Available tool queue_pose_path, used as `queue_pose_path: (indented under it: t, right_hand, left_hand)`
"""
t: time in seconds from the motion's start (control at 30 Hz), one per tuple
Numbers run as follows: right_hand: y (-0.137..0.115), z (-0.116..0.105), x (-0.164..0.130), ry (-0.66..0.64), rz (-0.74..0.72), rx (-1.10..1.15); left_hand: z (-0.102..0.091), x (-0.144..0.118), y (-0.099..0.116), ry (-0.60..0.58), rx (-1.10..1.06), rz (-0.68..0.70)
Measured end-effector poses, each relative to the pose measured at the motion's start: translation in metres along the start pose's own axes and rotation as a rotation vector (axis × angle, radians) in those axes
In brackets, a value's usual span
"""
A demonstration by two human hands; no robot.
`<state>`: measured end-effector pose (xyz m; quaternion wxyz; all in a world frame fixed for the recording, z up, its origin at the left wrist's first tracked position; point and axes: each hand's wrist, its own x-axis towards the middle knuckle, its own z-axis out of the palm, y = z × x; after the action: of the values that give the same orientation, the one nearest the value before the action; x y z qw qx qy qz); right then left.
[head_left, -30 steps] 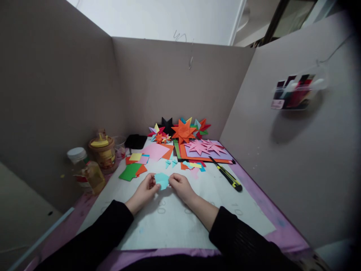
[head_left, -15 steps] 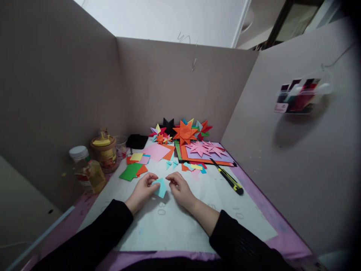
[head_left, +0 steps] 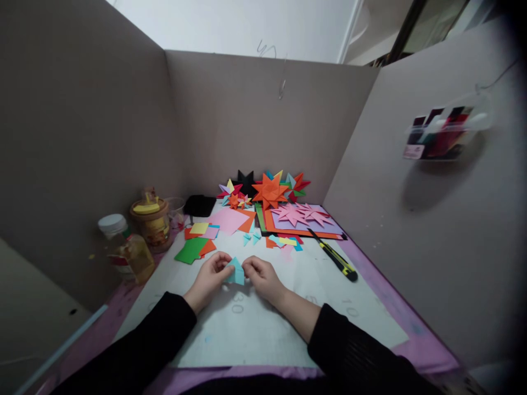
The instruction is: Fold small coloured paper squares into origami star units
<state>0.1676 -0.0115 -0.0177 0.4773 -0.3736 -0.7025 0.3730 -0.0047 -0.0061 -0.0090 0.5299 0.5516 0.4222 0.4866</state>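
A small light blue piece of folded paper [head_left: 236, 272] is held just above the white board, its top coming to a point. My left hand [head_left: 211, 277] pinches its left side between thumb and fingers. On the other side, my right hand [head_left: 263, 278] has thumb and forefinger closed at the paper's right edge. Just beyond my hands lie two small folded light blue pieces [head_left: 252, 238]. A green sheet of paper [head_left: 191, 250] rests left of them, partly over an orange one.
Folded paper stars [head_left: 270, 192] stand at the back, with pink stars [head_left: 291, 214] on stacked sheets. A black-and-yellow utility knife [head_left: 338, 261] lies to the right. A bottle [head_left: 134, 253] and a lidded jar [head_left: 151, 225] stand left. Grey panels [head_left: 263, 120] enclose the table.
My right hand has moved in and its fingertips have closed on the right edge of the light blue paper. The paper has turned, its point now facing up. The view has shifted slightly.
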Motion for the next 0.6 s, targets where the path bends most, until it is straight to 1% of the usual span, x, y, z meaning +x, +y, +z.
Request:
queue_pose_path:
  t: [0.1, 0.2, 0.33, 0.43, 0.5, 0.6]
  right_hand:
    - [0.002, -0.0043, 0.0003, 0.018, -0.096, 0.015]
    - [0.0008, -0.0073, 0.0027, -0.009, -0.18, -0.041]
    - [-0.0024, -0.009, 0.0055, -0.041, -0.192, -0.047]
    - [-0.0039, -0.0095, 0.0056, -0.089, -0.205, -0.049]
    - [-0.0044, -0.0096, 0.0054, -0.108, -0.205, -0.053]
    - [-0.0044, -0.0098, 0.0058, -0.089, -0.187, -0.073]
  left_hand:
    - [-0.0005, -0.0005, 0.0037, -0.022, -0.002, -0.008]
    - [-0.0008, -0.0019, 0.0065, -0.053, 0.025, -0.026]
    - [-0.0012, -0.0028, 0.0057, -0.103, 0.046, -0.069]
    - [-0.0016, -0.0024, 0.0046, -0.114, 0.044, -0.1]
    - [-0.0013, -0.0025, 0.0054, -0.125, 0.064, -0.097]
    - [0.0004, -0.0038, 0.0076, -0.124, 0.111, -0.061]
